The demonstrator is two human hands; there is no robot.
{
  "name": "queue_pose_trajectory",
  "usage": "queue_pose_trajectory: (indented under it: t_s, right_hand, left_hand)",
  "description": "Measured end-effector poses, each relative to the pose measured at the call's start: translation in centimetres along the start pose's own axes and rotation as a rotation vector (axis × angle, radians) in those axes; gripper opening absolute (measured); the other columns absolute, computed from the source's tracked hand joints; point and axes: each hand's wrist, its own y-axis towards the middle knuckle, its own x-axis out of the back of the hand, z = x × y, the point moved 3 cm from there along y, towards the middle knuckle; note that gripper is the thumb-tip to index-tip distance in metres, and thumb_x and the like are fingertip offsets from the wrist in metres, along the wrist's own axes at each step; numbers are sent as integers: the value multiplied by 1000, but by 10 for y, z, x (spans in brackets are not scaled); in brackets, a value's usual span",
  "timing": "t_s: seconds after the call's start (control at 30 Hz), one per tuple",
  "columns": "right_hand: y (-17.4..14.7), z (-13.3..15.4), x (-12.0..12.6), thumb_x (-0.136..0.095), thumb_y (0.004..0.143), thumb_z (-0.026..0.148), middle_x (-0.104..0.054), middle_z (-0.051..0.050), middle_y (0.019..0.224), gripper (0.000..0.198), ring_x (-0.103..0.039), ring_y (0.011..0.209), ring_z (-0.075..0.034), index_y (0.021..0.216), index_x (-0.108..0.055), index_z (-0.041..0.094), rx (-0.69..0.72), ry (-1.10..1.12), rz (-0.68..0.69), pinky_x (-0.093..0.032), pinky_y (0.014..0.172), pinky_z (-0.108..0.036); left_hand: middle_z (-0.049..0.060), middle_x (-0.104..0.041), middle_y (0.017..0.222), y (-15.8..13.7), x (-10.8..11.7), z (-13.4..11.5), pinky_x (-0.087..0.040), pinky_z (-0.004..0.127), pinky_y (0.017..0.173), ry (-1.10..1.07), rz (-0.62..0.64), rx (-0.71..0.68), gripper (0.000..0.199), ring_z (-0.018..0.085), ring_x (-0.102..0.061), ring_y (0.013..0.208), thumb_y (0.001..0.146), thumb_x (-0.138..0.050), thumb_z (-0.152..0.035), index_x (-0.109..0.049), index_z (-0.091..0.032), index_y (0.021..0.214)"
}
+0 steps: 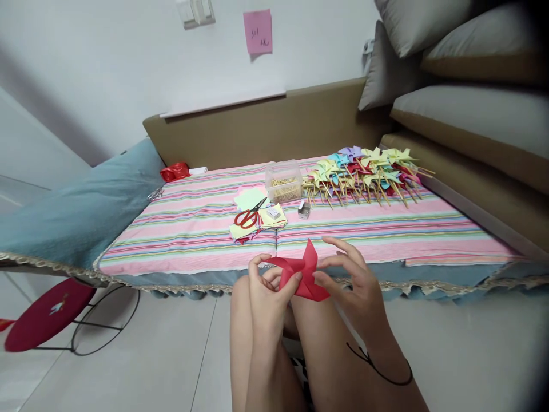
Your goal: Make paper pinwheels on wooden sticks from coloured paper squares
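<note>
A red paper pinwheel [305, 277] with folded blades is held above my knees. My left hand [271, 284] pinches it, the thumb pressed on its centre and the other fingers behind the paper. At its right edge is my right hand [349, 274], fingers apart and curved, the thumb tip by the paper. I cannot tell whether that thumb touches the blade. Beyond my hands lie red-handled scissors [246, 219] on a stack of coloured paper squares [244, 232]. A small white box [273, 212] rests on the paper, and a small open box [304, 209] stands to its right.
A clear plastic container [283, 181] holds thin sticks. Right of it lies a pile of finished pinwheels [364, 171] on sticks. The striped cloth [193, 243] covers the sofa seat. Grey cushions [472, 114] are stacked at right. A red stool [51, 315] stands at lower left.
</note>
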Motion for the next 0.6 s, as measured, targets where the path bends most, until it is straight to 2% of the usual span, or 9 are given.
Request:
queue_pose_trajectory:
  t_s: [0.07,0.17,0.23,0.3,0.4,0.53,0.6]
  right_hand:
    - [-3,4,0,-73,74,33,-57,-6,127,12,-44,124,-29,78,-64,25,58,-74,23,-33,103,-50]
    - [-7,-2,-3,-77,70,37,-59,-8,127,30,-45,124,-31,96,-67,27,64,-89,101,-35,102,-53]
    - [-9,-11,-5,-74,73,40,-63,-7,123,26,-48,123,-31,96,-70,28,19,-38,208,-37,101,-54]
    - [-11,-20,-5,-68,79,40,-69,-6,112,13,-53,118,-30,82,-73,29,-24,38,283,-38,100,-53]
    - [-13,-32,1,-64,82,39,-73,-6,97,18,-60,107,-29,71,-73,27,-96,125,240,-41,98,-52]
    - [-15,-52,12,-63,81,42,-73,-8,94,21,-63,102,-29,78,-74,24,-282,174,169,-46,92,-48]
    - [-17,-67,21,-62,81,45,-73,-7,84,24,-66,91,-28,79,-73,24,-386,168,151,-50,84,-43]
  left_hand:
    - [-4,-68,68,-4,1,-3,-50,23,61,22,-26,-41,57,13,-66,61,65,-77,-19,-36,-24,105]
    - [-6,-64,63,-9,4,-8,-48,20,59,57,-81,-107,55,10,-62,56,66,-76,-19,-37,-24,104]
    - [-7,-63,62,-10,6,-9,-47,19,58,69,-105,-131,55,10,-62,56,65,-77,-20,-38,-25,104]
    - [-7,-63,62,-10,9,-10,-47,19,59,63,-126,-139,56,10,-62,57,64,-77,-20,-39,-25,104]
    - [-8,-62,61,-8,12,-9,-47,20,59,48,-178,-153,57,9,-61,55,61,-78,-20,-40,-24,103]
    - [-6,-63,61,-1,18,-7,-46,19,57,35,-241,-131,56,10,-61,55,60,-80,-21,-41,-24,101]
    - [-5,-64,63,4,23,-4,-46,19,57,30,-247,-95,57,10,-62,57,61,-80,-22,-41,-24,102]
